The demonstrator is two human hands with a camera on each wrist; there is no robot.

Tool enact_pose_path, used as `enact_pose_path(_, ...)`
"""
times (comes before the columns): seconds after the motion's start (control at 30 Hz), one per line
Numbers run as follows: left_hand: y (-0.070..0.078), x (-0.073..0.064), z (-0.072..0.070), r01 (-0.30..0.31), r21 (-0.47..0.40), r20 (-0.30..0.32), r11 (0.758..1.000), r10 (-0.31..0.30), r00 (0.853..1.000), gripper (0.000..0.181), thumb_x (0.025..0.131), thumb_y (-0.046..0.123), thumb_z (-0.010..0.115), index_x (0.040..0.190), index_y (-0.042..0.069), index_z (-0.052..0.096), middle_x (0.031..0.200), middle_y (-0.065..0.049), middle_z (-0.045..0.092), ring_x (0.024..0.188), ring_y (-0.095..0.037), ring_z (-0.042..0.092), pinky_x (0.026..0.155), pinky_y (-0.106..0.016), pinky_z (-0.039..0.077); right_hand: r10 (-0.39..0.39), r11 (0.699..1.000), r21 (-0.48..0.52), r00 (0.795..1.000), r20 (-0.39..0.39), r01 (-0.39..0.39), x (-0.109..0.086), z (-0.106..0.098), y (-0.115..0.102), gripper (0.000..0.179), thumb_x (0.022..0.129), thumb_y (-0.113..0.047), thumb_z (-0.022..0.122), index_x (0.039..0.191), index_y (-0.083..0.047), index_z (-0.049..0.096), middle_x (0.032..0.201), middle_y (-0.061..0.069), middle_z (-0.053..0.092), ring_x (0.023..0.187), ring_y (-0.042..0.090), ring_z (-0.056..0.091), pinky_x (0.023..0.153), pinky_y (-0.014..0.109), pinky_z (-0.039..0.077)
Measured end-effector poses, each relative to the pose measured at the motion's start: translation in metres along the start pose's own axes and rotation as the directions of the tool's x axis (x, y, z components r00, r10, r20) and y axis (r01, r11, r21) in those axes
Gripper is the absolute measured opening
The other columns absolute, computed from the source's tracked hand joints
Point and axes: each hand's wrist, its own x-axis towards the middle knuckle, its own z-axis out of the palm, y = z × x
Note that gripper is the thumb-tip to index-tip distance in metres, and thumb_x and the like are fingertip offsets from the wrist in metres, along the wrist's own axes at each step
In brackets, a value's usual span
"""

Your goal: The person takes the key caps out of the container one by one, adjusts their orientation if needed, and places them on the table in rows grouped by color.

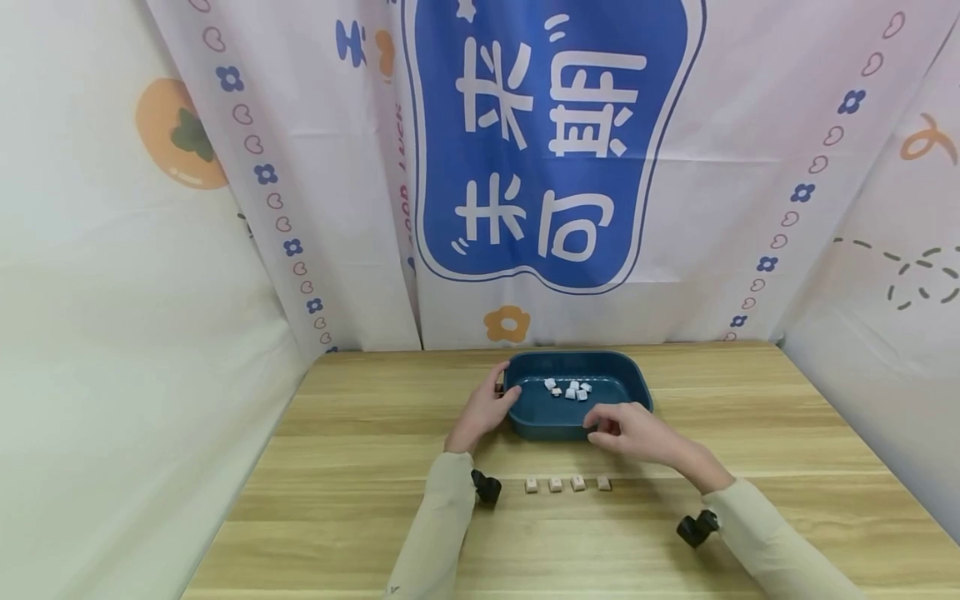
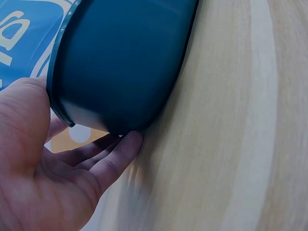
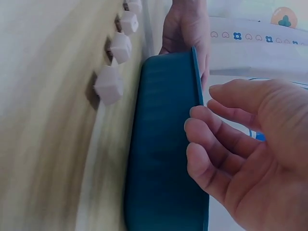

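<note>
A dark teal rectangular tray (image 1: 551,432) stands on the table, with several small white keycaps (image 1: 571,394) loose on its floor. My left hand (image 1: 489,408) grips the tray's left end, thumb over the rim and fingers against the outer wall; the left wrist view shows that hand (image 2: 53,163) close up. Over the tray's near right rim is my right hand (image 1: 637,429), fingers loosely bent. In the right wrist view nothing shows between the fingers of the right hand (image 3: 250,139). Several more keycaps (image 1: 555,485) lie in a spaced row in front of the tray.
The wooden table (image 1: 360,517) reaches back to a printed cloth (image 1: 360,308) hanging behind the tray. White cloth walls (image 1: 150,350) close off the sides. A black wrist camera (image 1: 487,487) sits at the left cuff, another black camera (image 1: 697,528) at the right cuff.
</note>
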Motion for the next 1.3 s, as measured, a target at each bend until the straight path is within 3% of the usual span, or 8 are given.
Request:
enact_pose_path(0.2,0.000,0.000,0.001,-0.003,-0.001,-0.001,1.000,0.003,1.000,0.059,0.099,0.039,0.054,0.153,0.027,0.032,0.144,-0.019,0.050,0.129,-0.033,0.052,0.102,-0.051,0.046,0.002,1.000,0.006,1.000,-0.017,-0.002,0.009,-0.005,-0.003,0.018,0.094,-0.024,0.066,0.108,-0.013,0.068,0.076,-0.012,0.060,0.063,0.000,0.049,0.058,0.021,0.045)
enact_pose_path(0.43,0.000,0.001,0.000,-0.001,-0.008,-0.004,1.000,0.001,1.000,0.058,0.100,0.037,0.054,0.153,0.028,0.032,0.144,-0.019,0.051,0.128,-0.032,0.053,0.101,-0.051,0.047,0.008,0.997,0.079,0.999,-0.051,-0.004,0.026,-0.011,-0.003,0.014,0.095,-0.021,0.065,0.107,-0.014,0.067,0.074,-0.004,0.065,0.057,0.004,0.058,0.055,0.023,0.049)
enact_pose_path(0.73,0.001,0.000,0.000,0.007,0.014,0.000,1.000,-0.007,1.000,0.059,0.099,0.038,0.055,0.153,0.030,0.032,0.145,-0.020,0.050,0.130,-0.034,0.052,0.103,-0.052,0.045,0.051,0.991,0.126,0.997,-0.061,-0.043,0.045,-0.009,0.004,0.017,0.095,-0.023,0.064,0.107,-0.012,0.068,0.078,0.003,0.068,0.059,0.007,0.056,0.056,0.025,0.049)
enact_pose_path(1.0,0.000,-0.001,0.002,0.004,0.013,-0.002,1.000,-0.004,1.000,0.059,0.099,0.038,0.055,0.153,0.029,0.032,0.142,-0.019,0.052,0.128,-0.032,0.053,0.101,-0.050,0.047,0.095,0.982,0.169,0.995,-0.028,-0.089,0.058,-0.002,0.010,0.024,0.095,-0.022,0.063,0.110,-0.004,0.067,0.080,0.014,0.068,0.062,0.029,0.063,0.055,0.027,0.050)
enact_pose_path(1.3,0.001,0.000,0.001,0.004,0.009,-0.005,1.000,-0.004,1.000,0.059,0.100,0.039,0.055,0.153,0.029,0.032,0.145,-0.019,0.050,0.130,-0.033,0.051,0.103,-0.051,0.046,0.126,0.984,0.128,0.992,-0.014,-0.123,0.079,0.009,0.017,0.022,0.095,-0.020,0.064,0.111,-0.006,0.067,0.077,0.009,0.067,0.058,0.016,0.062,0.056,0.028,0.051)
